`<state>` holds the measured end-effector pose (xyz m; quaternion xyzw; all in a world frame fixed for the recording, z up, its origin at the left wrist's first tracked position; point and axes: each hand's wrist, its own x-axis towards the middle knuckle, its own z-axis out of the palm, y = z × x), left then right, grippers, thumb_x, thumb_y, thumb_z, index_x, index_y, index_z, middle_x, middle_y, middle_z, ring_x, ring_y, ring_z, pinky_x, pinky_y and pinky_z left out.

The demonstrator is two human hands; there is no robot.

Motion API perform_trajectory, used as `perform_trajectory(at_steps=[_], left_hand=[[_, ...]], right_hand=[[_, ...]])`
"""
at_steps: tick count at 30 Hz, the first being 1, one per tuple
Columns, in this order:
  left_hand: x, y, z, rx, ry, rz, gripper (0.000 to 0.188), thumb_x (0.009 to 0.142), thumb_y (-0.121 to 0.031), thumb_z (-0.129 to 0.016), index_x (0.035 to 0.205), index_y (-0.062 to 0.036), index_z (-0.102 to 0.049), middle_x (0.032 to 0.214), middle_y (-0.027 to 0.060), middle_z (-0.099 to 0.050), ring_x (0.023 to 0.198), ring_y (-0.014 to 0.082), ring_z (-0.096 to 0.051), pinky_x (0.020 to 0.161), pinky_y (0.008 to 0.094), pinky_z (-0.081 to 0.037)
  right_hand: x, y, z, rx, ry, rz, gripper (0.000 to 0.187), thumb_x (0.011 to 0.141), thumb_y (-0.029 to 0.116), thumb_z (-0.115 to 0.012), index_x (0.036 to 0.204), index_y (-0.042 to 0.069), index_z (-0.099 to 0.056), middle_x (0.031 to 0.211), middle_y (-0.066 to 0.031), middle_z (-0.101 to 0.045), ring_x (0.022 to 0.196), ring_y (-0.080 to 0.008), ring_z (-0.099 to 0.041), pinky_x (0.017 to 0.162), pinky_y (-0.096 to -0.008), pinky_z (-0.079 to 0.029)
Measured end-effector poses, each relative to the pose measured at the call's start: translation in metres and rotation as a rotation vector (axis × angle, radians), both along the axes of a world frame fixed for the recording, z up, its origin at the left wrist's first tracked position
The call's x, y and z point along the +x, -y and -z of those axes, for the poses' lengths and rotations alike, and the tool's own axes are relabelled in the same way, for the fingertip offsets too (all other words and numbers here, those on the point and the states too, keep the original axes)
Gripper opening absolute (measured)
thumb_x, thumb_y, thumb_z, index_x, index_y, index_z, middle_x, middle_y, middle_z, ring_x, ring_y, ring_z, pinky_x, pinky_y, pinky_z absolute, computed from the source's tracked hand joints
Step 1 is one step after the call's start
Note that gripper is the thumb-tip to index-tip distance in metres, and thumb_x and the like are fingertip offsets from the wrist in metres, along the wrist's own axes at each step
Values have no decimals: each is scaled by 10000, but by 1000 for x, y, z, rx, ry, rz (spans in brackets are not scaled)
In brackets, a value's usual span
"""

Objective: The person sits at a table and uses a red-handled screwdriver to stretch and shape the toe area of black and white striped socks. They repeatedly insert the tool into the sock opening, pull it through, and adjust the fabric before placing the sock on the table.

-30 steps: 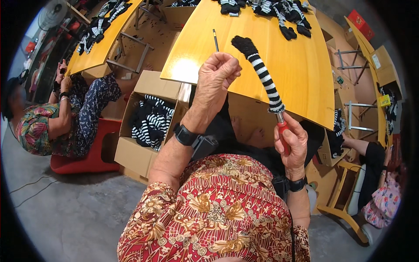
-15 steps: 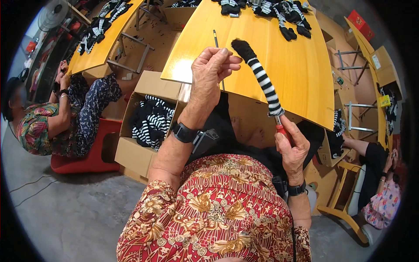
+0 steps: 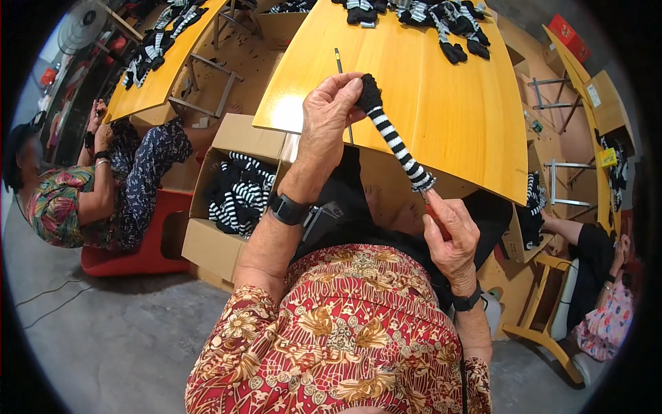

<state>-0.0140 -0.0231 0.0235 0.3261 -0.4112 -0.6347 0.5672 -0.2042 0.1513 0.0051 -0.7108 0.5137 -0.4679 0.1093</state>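
A narrow knit tube, sock-like [image 3: 398, 146], has black and white stripes and a solid black end. My left hand [image 3: 329, 114] pinches the black end between thumb and fingers, above the near edge of the table. The striped end sits over the thin metal shaft of a red-handled tool [image 3: 429, 205]. My right hand [image 3: 452, 238] is closed around that red handle, below and to the right. Most of the shaft is hidden inside the knit, and the handle is partly covered by my fingers.
The yellow table [image 3: 303, 83] bears a dark stick [image 3: 338, 61] and a heap of striped knits [image 3: 441, 21] at its far side. A cardboard box [image 3: 214, 238] of striped knits stands left of my lap. Co-workers sit at left [image 3: 76, 200] and right [image 3: 603, 310].
My left fingers have taken hold of the knit tube's black end, which was free before. The tube now leans further left, and my right hand has shifted slightly left and down with the tool.
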Motion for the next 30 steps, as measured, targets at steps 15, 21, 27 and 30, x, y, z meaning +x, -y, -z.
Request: perform_trajectory(at_steps=[15, 21, 27, 30], left_hand=[[-9, -1, 6, -210, 29, -29, 440, 947, -44, -545, 1370, -5, -430, 910, 48, -669, 868, 103, -653, 785, 244, -556], [-10, 1, 11, -367, 184, -125, 464, 912, 22, -557, 1361, -7, -442, 866, 61, -667, 812, 100, -638, 776, 252, -548], [-15, -3, 17, -353, 474, -156, 465, 878, 54, -575, 1326, 17, -457, 779, 15, -624, 760, 86, -622, 751, 235, -542], [-13, -3, 15, -173, 83, -66, 438, 879, 43, -584, 1304, 26, -474, 820, 8, -624, 763, 75, -617, 749, 237, -557]], right_hand=[[-11, -1, -8, 260, 278, -39, 403, 791, -31, -627, 1190, 20, -630, 851, -86, -626, 737, -147, -586, 671, -254, -461], [-2, -1, -9, 207, 242, 22, 393, 806, -19, -627, 1197, 25, -628, 848, -82, -620, 724, -144, -572, 663, -258, -460], [1, 1, -2, 252, 320, 89, 391, 814, -19, -629, 1203, 26, -625, 831, -80, -610, 707, -138, -555, 652, -262, -453], [-7, 1, 2, 288, 454, 5, 385, 828, -13, -631, 1212, -2, -612, 835, -66, -615, 632, -107, -529, 565, -231, -430]])
